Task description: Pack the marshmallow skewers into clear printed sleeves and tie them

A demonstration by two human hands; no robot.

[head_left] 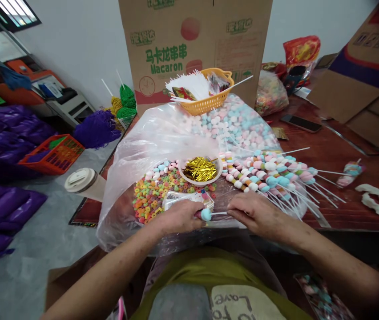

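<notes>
White stick (219,213) in hands (183,216) (259,212) (both closed)

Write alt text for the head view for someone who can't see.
A person's left hand grips a marshmallow skewer while the right hand pinches its white stick, at a partly plastic-covered table. Nearby are loose candy rings, a bowl of gold strips, piled skewers and a yellow basket.

"Macaron" on carton (199,44), shirt lettering (234,303) unclear
</notes>
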